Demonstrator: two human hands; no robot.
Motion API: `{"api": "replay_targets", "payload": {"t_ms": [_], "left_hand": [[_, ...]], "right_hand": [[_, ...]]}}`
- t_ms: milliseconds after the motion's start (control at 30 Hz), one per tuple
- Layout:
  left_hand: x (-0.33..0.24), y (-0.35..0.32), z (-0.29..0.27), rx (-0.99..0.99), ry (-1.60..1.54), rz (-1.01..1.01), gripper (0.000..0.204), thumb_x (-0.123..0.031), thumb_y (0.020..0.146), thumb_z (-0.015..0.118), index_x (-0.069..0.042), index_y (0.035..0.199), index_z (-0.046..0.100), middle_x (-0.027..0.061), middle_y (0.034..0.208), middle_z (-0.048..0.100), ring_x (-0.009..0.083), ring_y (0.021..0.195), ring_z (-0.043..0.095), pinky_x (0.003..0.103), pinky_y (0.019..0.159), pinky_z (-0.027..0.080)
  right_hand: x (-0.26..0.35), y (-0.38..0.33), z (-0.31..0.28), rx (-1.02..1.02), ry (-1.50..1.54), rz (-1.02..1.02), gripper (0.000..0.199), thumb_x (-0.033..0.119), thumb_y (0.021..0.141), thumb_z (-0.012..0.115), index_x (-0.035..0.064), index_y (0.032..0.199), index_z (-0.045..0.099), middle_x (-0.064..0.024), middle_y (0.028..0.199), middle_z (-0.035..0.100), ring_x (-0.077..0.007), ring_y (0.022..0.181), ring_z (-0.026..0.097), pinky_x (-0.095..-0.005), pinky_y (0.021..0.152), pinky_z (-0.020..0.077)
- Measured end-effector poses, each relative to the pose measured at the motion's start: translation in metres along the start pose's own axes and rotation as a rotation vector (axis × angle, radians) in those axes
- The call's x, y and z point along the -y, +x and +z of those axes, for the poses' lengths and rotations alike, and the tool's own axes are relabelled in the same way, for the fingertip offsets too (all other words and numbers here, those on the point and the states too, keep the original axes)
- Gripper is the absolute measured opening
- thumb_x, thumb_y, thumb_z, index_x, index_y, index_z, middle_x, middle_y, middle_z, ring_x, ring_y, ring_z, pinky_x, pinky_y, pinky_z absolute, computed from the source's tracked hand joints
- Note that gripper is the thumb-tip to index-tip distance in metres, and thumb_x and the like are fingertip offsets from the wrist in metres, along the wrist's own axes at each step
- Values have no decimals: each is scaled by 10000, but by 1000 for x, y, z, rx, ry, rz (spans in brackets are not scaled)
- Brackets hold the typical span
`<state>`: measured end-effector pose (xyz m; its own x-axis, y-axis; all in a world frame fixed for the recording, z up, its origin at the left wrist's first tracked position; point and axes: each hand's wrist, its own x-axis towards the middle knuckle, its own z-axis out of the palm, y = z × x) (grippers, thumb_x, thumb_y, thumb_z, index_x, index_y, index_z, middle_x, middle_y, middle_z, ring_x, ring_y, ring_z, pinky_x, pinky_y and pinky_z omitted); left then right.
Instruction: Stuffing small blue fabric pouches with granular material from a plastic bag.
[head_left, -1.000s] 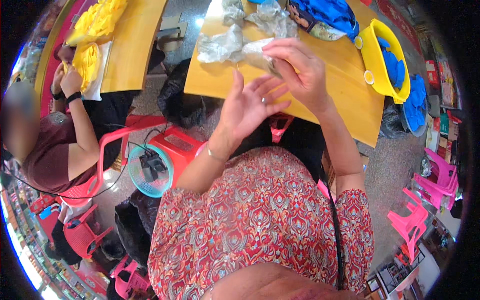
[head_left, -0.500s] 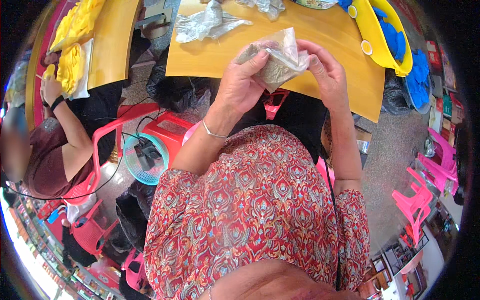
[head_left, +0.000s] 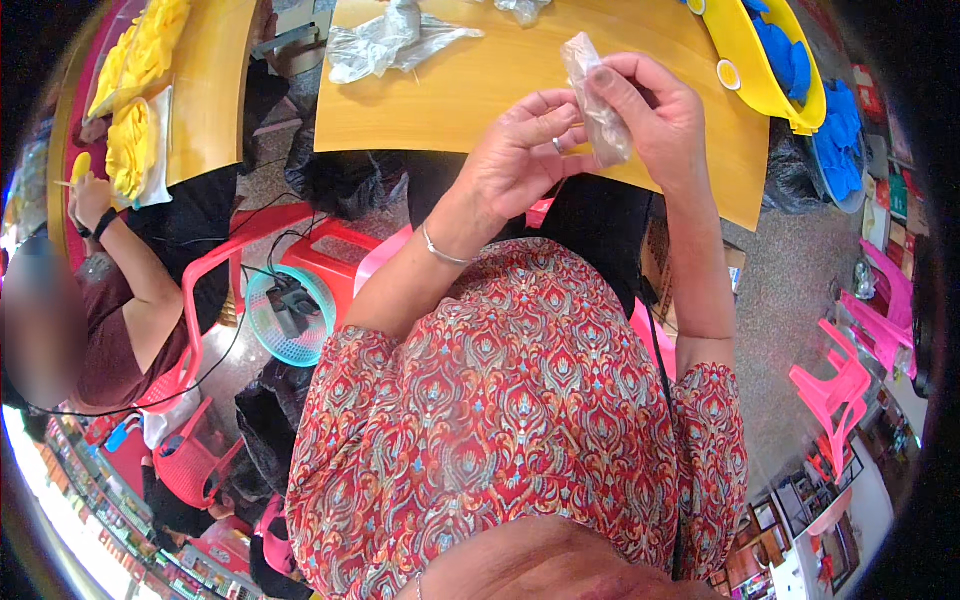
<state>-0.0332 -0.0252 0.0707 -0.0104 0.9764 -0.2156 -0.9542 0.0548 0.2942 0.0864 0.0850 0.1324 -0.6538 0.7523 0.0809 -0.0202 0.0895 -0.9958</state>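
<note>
Both hands up over tabletop (head_left: pixel 480 110) edge. Right hand (head_left: pixel 655 115) pinches small clear bag (head_left: pixel 598 100) near top, bag hangs upright. Left hand (head_left: pixel 525 160) fingers curl against bag side, touching. Step looks like: working bag between fingers. Next move needs soft, steady pinch so thin bag won't slip or tear.

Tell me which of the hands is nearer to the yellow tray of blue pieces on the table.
Right. The right hand pinches the small clear plastic bag just left of the yellow tray; the left hand holds the bag's other side, farther from it.
</note>
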Motion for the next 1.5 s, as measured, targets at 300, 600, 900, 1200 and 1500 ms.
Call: {"api": "replay_targets", "payload": {"t_ms": [300, 600, 900, 1200, 1500], "left_hand": [[-1, 14, 10, -99, -35, 48, 371, -80, 900, 617, -34, 1248, 499, 84, 1177, 597, 221, 1088, 583, 433, 964, 476], [0, 24, 19, -239, 191, 154, 294, -33, 919, 574, -28, 1211, 539, 55, 1082, 631, 158, 977, 615, 321, 872, 519], [-2, 30, -2, -325, 723, 378, 285, -96, 922, 602, -10, 1183, 530, 54, 1037, 588, 128, 929, 585, 276, 800, 511], [0, 16, 9, -306, 700, 305, 198, -111, 945, 570, -2, 1110, 571, 78, 1016, 635, 138, 886, 615, 280, 806, 504], [-4, -4, 12, -309, 670, 283, 184, -104, 936, 580, -9, 1093, 590, 81, 1005, 643, 147, 892, 624, 288, 837, 502]], "right_hand": [[-20, 3, -27, -107, -26, 16, 165, 187, 920, 644, 32, 968, 673, 53, 786, 618, -18, 669, 507, -180, 590, 404], [-30, -8, -23, -18, 24, 143, 217, 163, 903, 652, 14, 1060, 644, 6, 891, 652, -63, 793, 572, -231, 714, 469], [-51, 14, -66, -75, -1120, -263, 290, 151, 832, 705, -2, 1066, 627, -114, 936, 649, -217, 809, 628, -328, 723, 497], [-26, 151, -61, -283, -944, -701, 278, 262, 797, 711, 56, 975, 659, -108, 970, 644, -322, 894, 606, -430, 761, 481], [-48, 190, -65, -294, -1224, -570, 181, 261, 797, 679, 136, 926, 706, -38, 969, 675, -285, 917, 621, -452, 736, 484]]}}
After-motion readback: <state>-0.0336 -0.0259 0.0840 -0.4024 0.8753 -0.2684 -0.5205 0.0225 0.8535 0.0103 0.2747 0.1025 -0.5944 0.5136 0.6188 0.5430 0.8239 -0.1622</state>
